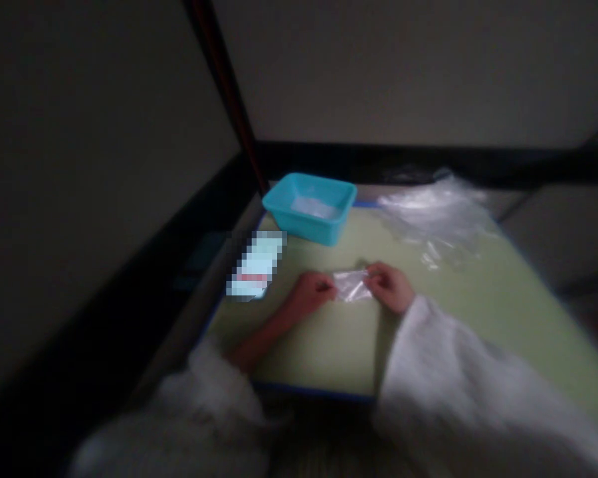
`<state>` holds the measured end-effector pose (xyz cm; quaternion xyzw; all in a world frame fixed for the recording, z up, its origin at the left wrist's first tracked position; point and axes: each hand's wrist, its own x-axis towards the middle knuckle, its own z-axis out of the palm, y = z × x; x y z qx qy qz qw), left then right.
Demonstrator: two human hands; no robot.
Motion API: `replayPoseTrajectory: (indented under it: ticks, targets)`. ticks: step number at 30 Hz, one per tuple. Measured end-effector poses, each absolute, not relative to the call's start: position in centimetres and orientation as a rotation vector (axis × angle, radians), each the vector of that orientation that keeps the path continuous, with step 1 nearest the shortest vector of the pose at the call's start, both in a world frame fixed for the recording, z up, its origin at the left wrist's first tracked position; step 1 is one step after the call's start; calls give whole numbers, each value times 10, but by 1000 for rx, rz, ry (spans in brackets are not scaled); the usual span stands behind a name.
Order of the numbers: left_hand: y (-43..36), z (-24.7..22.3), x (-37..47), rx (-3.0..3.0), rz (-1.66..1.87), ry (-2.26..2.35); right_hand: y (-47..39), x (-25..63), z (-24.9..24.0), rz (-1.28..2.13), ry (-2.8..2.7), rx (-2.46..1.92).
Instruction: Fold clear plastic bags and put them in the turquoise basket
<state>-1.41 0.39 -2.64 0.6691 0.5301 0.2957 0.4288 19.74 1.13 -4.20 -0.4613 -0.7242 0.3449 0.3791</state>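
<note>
Fingers and thumb of my left hand point(313, 292) are pinched together on one end of a small piece of clear film point(351, 286), which I take as the middle of the clock. My right hand point(393, 289) nips the other end at three o'clock, fingers curled inward.

Left to right around it: a lit, flat screen point(257, 264), masked by coarse blocks, lies near nine to ten o'clock. At eleven sits a smooth turquoise basin point(309, 231), rectangular with rounded corners, holding something whitish, too blurred to tell. Around one to two o'clock spreads a crinkled, shiny heap of clear plastic point(431, 207). My loose, pale right sleeve point(443, 372) fills four to five. Everything rests over a yellow-green tabletop point(323, 348) with blue edging.

The film is thin, glossy and creased, its long axis running nine to three between my hands; I cannot tell whether it touches the tabletop.
</note>
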Motion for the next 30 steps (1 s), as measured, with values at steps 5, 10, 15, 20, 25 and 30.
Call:
replayPoseTrajectory:
  ticks: [5,10,15,20,25,30]
  targets:
    - [7,-30,-12,1633,777,1363,11,194,-40,882,-1769,-1244]
    - [9,-33,-9,1594,808,1376,11,194,-41,816,-1760,-1254]
    - [13,-35,-7,1544,824,1372,6,196,-37,640,-1790,-1242]
    - [14,-35,-7,1499,861,1365,-4,192,-30,267,-2233,-964]
    - [13,-36,-6,1477,902,1347,-8,185,-36,35,-2516,-888]
    - [13,-36,-6,1476,900,1342,-9,185,-48,-39,-2629,-962]
